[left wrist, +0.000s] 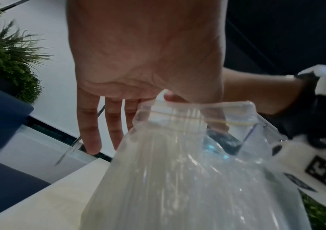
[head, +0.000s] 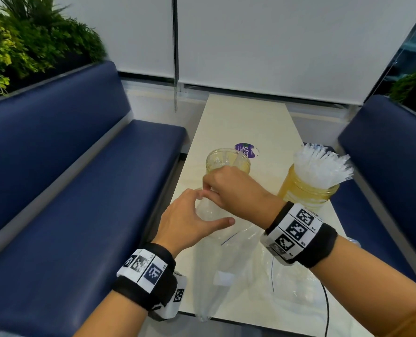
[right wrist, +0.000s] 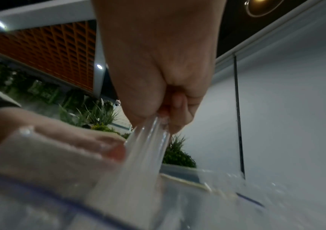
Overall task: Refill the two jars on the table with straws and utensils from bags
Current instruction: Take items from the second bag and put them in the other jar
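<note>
1. The left hand [head: 187, 217] is sitting at the centre of the head view, thumb stretched toward the right and fingers loosely spread, touching the mouth of a clear zip bag [head: 216, 268]. In the left wrist view the thumb is lying behind the bag's zip strip with the other fingers straight; whether it is truly pinching the plastic, I cannot tell. The hand seems to be there to steady the opening.
2. The right hand [head: 229, 188] is crossing above the left one, fingers clamped together on a thin bundle of clear wrapped utensils [right wrist: 148, 140], which the right wrist view shows running from the fingertips down into the bag. I judge it is drawing them out.
3. The bag is lying flat on the tabletop [head: 241, 122], low in the frame, mouth pointing toward the jars so the pull runs straight toward them.
4. Just above the hands stands 1 nearly empty jar [head: 226, 159], probably the target.
5. At the right, the second jar [head: 306, 188] is already packed with wrapped straws [head: 323, 166].
6. A second clear bag [head: 292, 283] is lying flattened at lower right.
</note>
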`<state>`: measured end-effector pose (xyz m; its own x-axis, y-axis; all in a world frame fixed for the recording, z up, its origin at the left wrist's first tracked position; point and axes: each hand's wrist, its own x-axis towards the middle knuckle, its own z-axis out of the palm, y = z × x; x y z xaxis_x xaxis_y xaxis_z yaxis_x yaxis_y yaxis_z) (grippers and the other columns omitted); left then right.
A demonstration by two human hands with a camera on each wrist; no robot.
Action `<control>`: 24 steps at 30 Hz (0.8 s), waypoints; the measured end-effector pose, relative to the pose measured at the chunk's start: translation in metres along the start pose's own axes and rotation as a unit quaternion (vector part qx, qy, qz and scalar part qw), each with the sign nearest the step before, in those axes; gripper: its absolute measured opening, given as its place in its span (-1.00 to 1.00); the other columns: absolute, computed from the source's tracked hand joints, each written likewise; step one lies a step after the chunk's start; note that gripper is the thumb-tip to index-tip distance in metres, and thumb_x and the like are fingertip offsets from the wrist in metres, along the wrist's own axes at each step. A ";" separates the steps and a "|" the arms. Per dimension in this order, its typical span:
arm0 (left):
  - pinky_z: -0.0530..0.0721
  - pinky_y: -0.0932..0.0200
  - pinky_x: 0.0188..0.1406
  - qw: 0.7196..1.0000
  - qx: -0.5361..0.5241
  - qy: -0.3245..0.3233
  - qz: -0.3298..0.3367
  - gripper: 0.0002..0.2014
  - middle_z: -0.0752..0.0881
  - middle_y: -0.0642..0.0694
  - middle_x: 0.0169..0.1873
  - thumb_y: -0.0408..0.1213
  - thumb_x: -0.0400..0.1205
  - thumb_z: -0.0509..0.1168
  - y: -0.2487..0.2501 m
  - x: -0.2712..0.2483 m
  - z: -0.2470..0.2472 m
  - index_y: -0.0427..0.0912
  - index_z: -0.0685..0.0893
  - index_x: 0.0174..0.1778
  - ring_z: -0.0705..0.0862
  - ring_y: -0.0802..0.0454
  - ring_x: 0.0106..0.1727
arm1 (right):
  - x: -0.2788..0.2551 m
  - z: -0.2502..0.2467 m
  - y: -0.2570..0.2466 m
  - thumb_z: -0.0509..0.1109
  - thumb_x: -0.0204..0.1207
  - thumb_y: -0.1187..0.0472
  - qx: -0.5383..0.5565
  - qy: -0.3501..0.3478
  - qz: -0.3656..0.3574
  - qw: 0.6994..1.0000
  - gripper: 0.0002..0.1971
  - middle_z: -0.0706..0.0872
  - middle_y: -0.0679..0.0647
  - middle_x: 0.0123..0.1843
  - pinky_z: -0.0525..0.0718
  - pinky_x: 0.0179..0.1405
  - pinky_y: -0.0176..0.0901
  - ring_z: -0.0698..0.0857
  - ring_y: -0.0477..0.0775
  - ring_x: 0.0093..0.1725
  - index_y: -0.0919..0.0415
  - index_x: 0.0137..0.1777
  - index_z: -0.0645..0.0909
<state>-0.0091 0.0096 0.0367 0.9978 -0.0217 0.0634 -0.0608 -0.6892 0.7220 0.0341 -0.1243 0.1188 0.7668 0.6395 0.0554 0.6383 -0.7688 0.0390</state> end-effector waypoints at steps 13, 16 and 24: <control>0.64 0.04 -0.56 0.979 -0.148 0.132 0.037 -0.79 0.73 0.05 -0.37 0.03 0.47 0.33 0.001 0.007 0.027 0.02 0.64 -0.08 0.72 0.06 -0.36 | 0.001 0.010 -0.013 0.63 0.26 -0.30 0.354 0.241 0.083 0.900 -0.55 0.62 -0.15 -0.27 0.55 -0.27 -0.39 0.60 -0.13 -0.25 0.02 -0.08 0.68; 0.51 0.19 -0.57 0.986 -0.112 0.120 0.038 -0.94 0.63 0.06 -0.42 -0.19 0.53 0.30 0.005 0.012 0.024 0.02 0.58 -0.10 0.64 0.05 -0.41 | -0.002 0.023 -0.008 0.50 0.17 -0.52 0.273 0.184 0.086 0.940 -0.44 0.57 -0.12 -0.34 0.53 -0.36 -0.19 0.55 -0.10 -0.32 -0.04 -0.26 0.52; 0.80 -0.18 -0.35 0.978 -0.182 0.099 0.002 -0.89 0.79 0.04 -0.34 -0.16 0.45 0.45 0.000 0.012 0.022 0.04 0.71 -0.13 0.78 0.09 -0.29 | 0.006 0.035 -0.009 0.37 0.56 -0.17 0.186 0.212 0.011 0.959 -0.68 0.52 -0.15 -0.48 0.45 -0.45 -0.27 0.53 -0.10 -0.47 -0.08 -0.30 0.41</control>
<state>0.0038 -0.0064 0.0224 0.9747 0.1410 0.1734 -0.1074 -0.3846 0.9168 0.0354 -0.1139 0.0838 0.7340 0.5037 0.4554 0.6632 -0.6760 -0.3212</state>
